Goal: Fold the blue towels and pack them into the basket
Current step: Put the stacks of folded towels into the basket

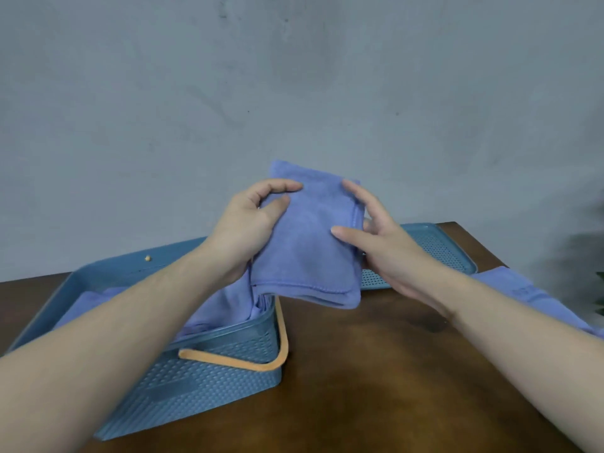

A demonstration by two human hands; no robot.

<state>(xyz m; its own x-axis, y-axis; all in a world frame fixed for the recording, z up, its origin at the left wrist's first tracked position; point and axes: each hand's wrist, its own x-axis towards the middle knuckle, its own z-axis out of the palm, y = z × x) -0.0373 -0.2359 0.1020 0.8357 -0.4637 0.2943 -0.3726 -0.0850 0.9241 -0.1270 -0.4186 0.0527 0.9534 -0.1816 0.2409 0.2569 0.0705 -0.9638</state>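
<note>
A folded blue towel (310, 243) is held up in the air above the basket's right rim. My left hand (251, 223) grips its left edge with thumb on top and fingers curled over. My right hand (376, 240) holds its right edge, thumb on the front face and fingers behind. The blue plastic basket (209, 380) stands at the lower left with an orange handle (258, 362) lying down against its side. Blue towels (222, 308) lie inside it, partly hidden by my left forearm. Another blue towel (523, 292) lies on the table at the right.
A blue perforated lid or tray (438, 246) lies flat at the back right of the brown wooden table (376, 371). A grey wall stands close behind. A dark green plant edge shows at the far right.
</note>
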